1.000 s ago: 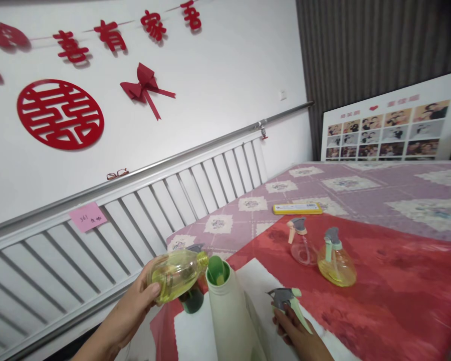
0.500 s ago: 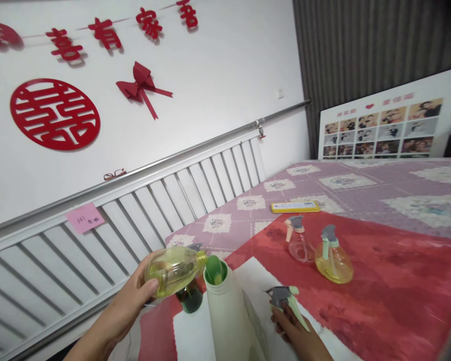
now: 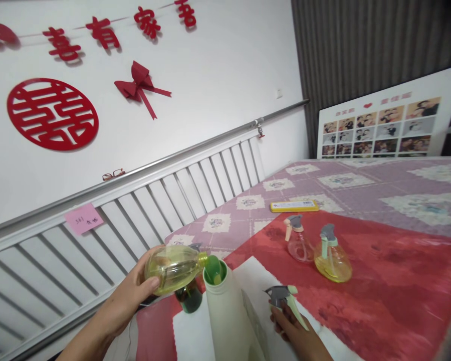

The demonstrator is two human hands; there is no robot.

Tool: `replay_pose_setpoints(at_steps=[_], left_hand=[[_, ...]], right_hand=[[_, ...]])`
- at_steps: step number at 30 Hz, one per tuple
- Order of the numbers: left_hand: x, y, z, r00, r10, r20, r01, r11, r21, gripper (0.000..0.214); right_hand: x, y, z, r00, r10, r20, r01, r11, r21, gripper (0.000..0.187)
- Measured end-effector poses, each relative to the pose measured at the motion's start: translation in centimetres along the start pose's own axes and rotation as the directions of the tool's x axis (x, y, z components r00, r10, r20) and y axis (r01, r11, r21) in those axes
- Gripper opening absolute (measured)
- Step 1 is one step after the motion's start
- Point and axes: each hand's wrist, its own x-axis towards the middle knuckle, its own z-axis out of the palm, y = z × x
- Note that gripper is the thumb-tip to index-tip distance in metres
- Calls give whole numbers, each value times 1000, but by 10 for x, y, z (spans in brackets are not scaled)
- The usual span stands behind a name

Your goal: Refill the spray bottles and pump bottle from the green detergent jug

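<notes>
My left hand (image 3: 141, 286) is wrapped round a clear yellow bottle (image 3: 173, 268), tipped on its side with yellowish liquid in it. Its neck points into a green funnel (image 3: 213, 268) seated in the mouth of a tall pale jug (image 3: 229, 321). Fingers of my right hand (image 3: 293, 326) grip a spray head (image 3: 281, 296), grey with a pale green trigger, to the right of the jug. Behind the yellow bottle stands a dark green bottle (image 3: 191, 300), partly hidden.
On a red cloth (image 3: 394, 286) stand a pink spray bottle (image 3: 299, 246) and a yellow spray bottle (image 3: 334, 263). A yellow flat case (image 3: 294, 206) lies behind them. White paper (image 3: 190, 333) lies under the jug. A white radiator (image 3: 154, 215) runs along the left wall.
The yellow bottle and my left hand stay almost in place, the bottle's base slightly higher. The view has shifted a little. My right hand still holds the spray head.
</notes>
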Motion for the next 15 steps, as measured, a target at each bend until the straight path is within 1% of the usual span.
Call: replay_pose_setpoints(at_steps=[3,5,10,15], left_hand=[[-1,1,-1,999,28,37,-28,1000,0,71],[-1,2,-1,998,44,42,-44,999,11,69],[0,4,-3,998,47,35,-49,997,59,73],[1,9,-3,997,62,39,-65,994,83,73]], right_hand=[[-2,-3,-1,1000,2,5,-2,1000,-13,32],[-3,-4,-2,1000,6,8,-6,1000,-21,33],[-2,-3,-2,1000,1,6,0,999,-35,33],[0,1,-1,1000,-10,-5,10,1000,-2,32]])
